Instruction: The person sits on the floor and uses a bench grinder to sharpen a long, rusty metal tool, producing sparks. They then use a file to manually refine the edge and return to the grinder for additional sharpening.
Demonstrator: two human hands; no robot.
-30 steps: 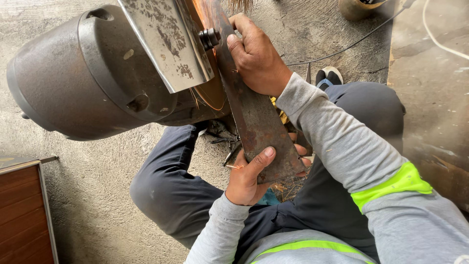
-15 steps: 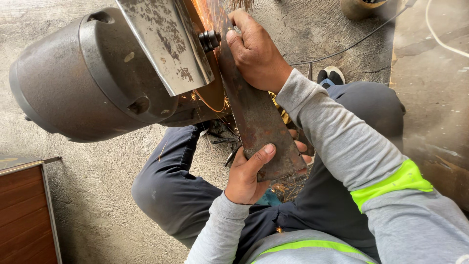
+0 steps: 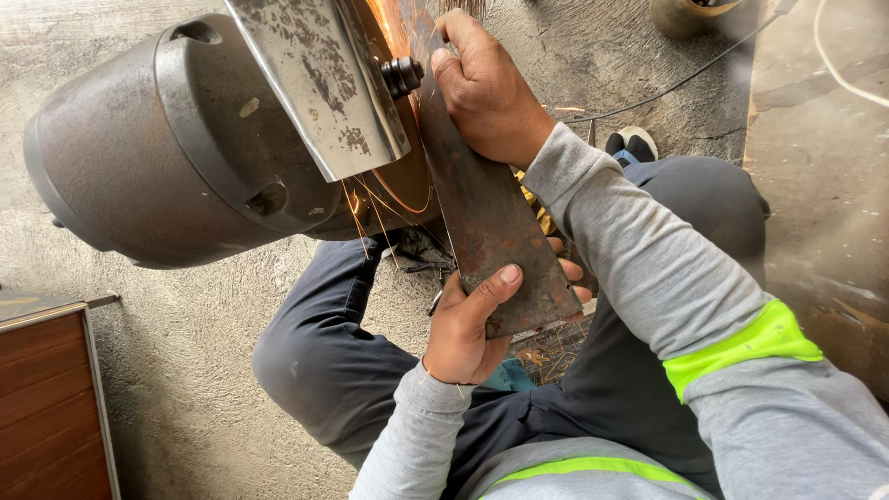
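Head view: 2 hands on 1 rusty metal plate [image 3: 491,222], slanting over the lap. Left hand [image 3: 468,329] closed on its near end, thumb on top. Right hand [image 3: 482,88] pressing the far end against the grinding wheel [image 3: 403,181] of a grey bench grinder [image 3: 157,157], fingers curled. Orange sparks [image 3: 370,208] below.

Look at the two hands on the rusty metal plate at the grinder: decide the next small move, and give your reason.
Probably ease the plate along the wheel a little, keeping both hands where they are. Sparks fly where its far edge meets the wheel, the right hand presses close to that spot, and the left hand has a grip on the near end.
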